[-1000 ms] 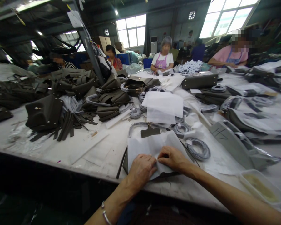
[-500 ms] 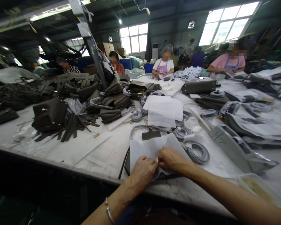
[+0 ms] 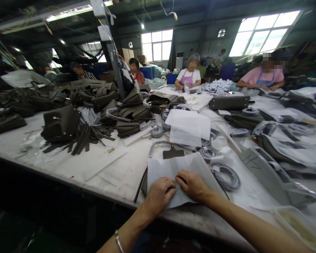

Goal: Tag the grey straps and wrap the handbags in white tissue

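Observation:
A white sheet [image 3: 192,163] lies over a dark olive bag [image 3: 144,184] at the table's front edge. My left hand [image 3: 160,192] rests on the lower part of the sheet, its fingers curled. Beside it my right hand [image 3: 191,184] also touches the sheet, fingers bent and close together. Whether either hand pinches the paper is hidden. Beyond the sheet lie the bag's wrapped handle and a dark olive tag [image 3: 173,153]. A coiled wrapped strap [image 3: 226,176] is just right of the sheet.
More white sheets [image 3: 190,128] lie behind the bag. Olive bags [image 3: 60,123] and loose strips fill the left. A grey holder [image 3: 268,175] and a clear tray [image 3: 300,225] are at right. Several people sit across the table [image 3: 102,168].
My hands have shifted slightly on the sheet, and its lower edge now lies flatter and reaches nearer the table edge. The camera view has moved a little to the left.

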A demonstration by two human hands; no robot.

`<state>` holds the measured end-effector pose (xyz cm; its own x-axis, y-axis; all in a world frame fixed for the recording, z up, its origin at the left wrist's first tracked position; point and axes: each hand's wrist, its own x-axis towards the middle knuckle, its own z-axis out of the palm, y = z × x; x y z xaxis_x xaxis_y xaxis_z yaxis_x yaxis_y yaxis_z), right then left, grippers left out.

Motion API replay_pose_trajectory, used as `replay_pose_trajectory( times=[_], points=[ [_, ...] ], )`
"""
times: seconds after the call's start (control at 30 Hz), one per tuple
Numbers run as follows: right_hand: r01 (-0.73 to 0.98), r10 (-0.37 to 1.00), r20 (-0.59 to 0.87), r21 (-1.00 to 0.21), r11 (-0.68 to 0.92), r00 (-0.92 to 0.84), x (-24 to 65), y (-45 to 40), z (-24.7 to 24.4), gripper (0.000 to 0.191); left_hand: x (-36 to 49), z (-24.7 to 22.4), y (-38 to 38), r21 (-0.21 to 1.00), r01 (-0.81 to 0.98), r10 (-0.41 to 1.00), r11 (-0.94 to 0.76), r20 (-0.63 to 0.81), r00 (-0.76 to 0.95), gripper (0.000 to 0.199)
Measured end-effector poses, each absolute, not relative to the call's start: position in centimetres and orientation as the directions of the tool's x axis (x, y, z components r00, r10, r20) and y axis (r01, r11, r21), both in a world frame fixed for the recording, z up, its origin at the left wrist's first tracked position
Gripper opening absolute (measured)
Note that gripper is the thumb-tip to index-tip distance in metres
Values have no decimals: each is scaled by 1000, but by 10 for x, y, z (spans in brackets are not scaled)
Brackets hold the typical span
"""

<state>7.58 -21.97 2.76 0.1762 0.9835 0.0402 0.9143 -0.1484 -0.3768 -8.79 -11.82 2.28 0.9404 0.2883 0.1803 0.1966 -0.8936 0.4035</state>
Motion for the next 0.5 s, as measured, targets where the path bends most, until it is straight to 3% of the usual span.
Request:
replay_pose_trajectory(
  times=[0.13, 0.33, 0.5],
  points=[
    [934, 987, 82, -344, -100, 136, 69, -227, 12, 26, -65, 35, -112, 346, 296, 352, -890, 112, 929, 28],
    [924, 984, -21, -341, -173, 177, 87, -210, 42, 21, -33, 21, -122, 168, 389, 405, -906, 72, 912, 26],
    [923, 971, -43, -305, -236, 234, 112, -167, 76, 16, -38, 8, -124, 123, 326, 341, -937, 133, 930, 23]
  ],
)
